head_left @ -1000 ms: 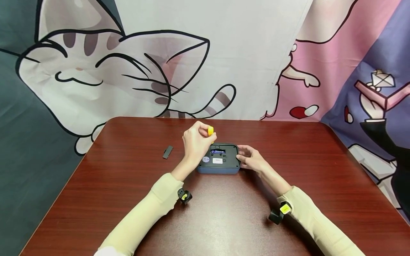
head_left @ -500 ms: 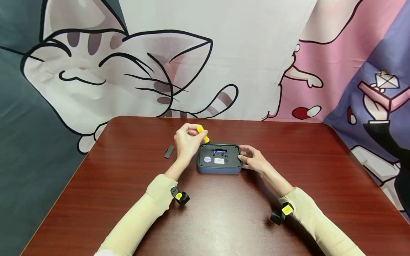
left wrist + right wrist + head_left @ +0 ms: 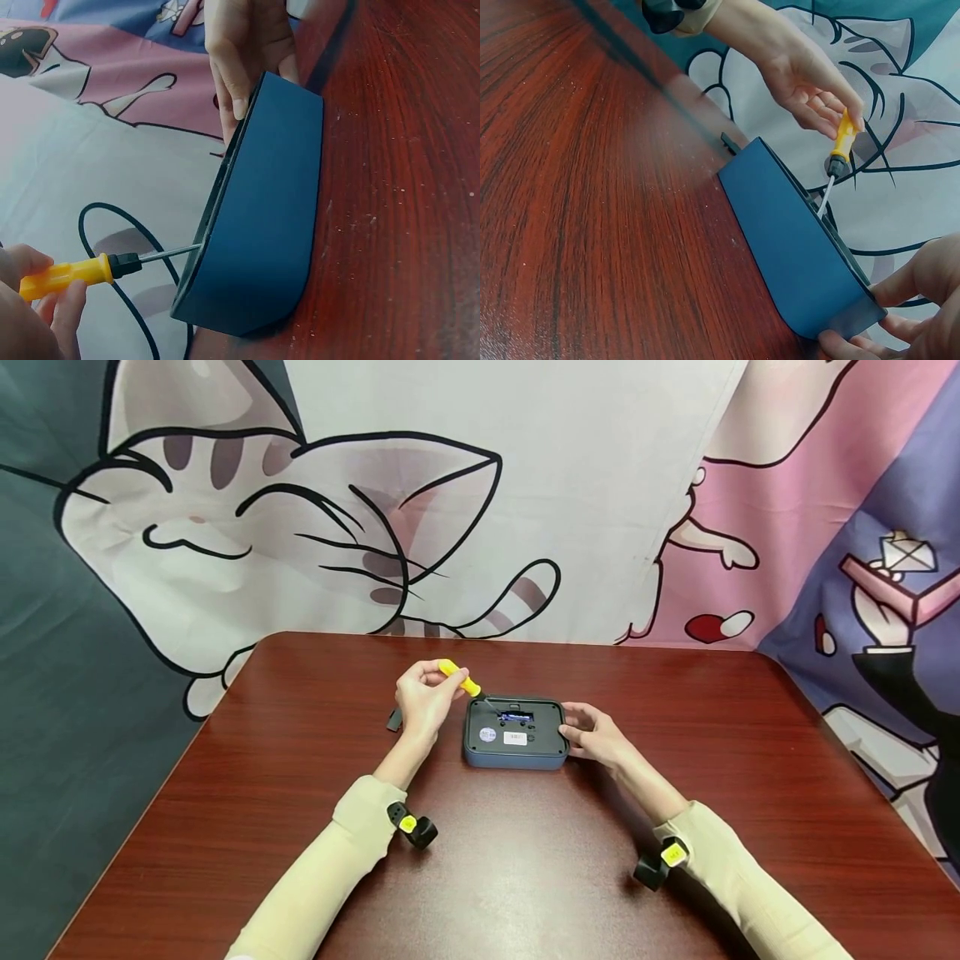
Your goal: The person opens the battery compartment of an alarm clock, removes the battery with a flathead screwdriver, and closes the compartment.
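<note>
Yellow screwdriver (image 3: 459, 677), head view: left hand (image 3: 422, 700) pinches it, angled down at the box (image 3: 516, 753), which lies toward the far edge of the table (image 3: 540, 877); right hand (image 3: 594, 737) grips the box's right end. Left wrist: I lose the shaft (image 3: 171, 253) behind the box. Right wrist: I see a cover (image 3: 730, 143) just beyond.

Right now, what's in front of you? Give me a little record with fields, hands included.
Left hand: pinches a yellow-handled screwdriver
Screwdriver shaft: slants down to the dark panel
Right hand: holds the blue device at its right end
Compartment in panel: open, something blue inside
Small dark cover: on the wooden table, left of the device, partly hidden
Backdrop: cloth printed with a cartoon cat
</note>
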The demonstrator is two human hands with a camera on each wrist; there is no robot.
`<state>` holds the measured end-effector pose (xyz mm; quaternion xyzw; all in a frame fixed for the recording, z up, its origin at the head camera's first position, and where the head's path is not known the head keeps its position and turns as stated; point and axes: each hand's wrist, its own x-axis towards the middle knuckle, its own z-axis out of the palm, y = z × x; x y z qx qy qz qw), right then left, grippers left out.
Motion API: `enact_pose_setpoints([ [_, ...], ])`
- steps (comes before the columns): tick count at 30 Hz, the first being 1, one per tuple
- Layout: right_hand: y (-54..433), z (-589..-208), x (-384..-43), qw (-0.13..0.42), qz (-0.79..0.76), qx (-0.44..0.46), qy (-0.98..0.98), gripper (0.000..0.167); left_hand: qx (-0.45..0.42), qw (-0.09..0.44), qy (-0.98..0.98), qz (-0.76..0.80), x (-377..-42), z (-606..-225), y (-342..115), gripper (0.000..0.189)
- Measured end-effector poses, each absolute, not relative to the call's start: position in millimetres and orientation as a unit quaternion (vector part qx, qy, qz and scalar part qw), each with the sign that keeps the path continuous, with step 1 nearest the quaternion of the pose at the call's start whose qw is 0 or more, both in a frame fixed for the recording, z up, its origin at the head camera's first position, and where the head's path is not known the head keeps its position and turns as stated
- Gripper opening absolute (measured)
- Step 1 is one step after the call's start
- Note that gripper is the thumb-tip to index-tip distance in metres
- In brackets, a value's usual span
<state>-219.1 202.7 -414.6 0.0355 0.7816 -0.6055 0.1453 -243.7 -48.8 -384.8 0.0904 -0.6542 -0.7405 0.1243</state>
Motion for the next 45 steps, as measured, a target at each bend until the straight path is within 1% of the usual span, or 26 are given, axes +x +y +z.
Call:
enact_pose_setpoints([
  [3, 203.1, -413.9, -218.5, 0.145, -0.606, 0.037, 0.781, 0.052, 0.093, 0.126, -0.657, -0.738, -243.6, -385.7, -48.7, 0.027],
  [6, 203.0, -413.4, -218.5, 0.146, -0.607, 0.039, 0.780, 0.052, 0.079, 0.156, -0.693, -0.699, -242.6, -384.2, -46.1, 0.025],
  [11, 202.7, -412.5, -218.0, 0.146, -0.609, 0.039, 0.779, 0.052, 0.016, 0.225, -0.783, -0.579, -239.9, -377.5, -35.7, 0.025],
  [16, 202.5, -413.0, -217.8, 0.146, -0.606, 0.037, 0.781, 0.052, -0.049, 0.247, -0.820, -0.515, -237.6, -368.5, -22.5, 0.024],
  [21, 202.1, -413.3, -218.9, 0.148, -0.602, 0.040, 0.783, 0.053, -0.071, 0.237, -0.836, -0.490, -239.9, -361.9, -13.7, 0.023],
  [27, 202.6, -411.7, -218.3, 0.150, -0.601, 0.039, 0.784, 0.052, -0.066, 0.205, -0.853, -0.476, -245.0, -356.0, -11.1, 0.024],
  [32, 203.3, -410.5, -217.2, 0.150, -0.606, 0.037, 0.781, 0.052, -0.028, 0.186, -0.848, -0.495, -247.3, -356.4, -20.4, 0.026],
  [39, 204.5, -411.0, -217.4, 0.149, -0.606, 0.033, 0.781, 0.052, 0.040, 0.148, -0.801, -0.579, -249.1, -367.5, -39.5, 0.030],
  [45, 203.7, -411.0, -216.9, 0.152, -0.603, 0.035, 0.782, 0.052, 0.061, 0.133, -0.756, -0.638, -247.8, -374.0, -48.5, 0.030],
])
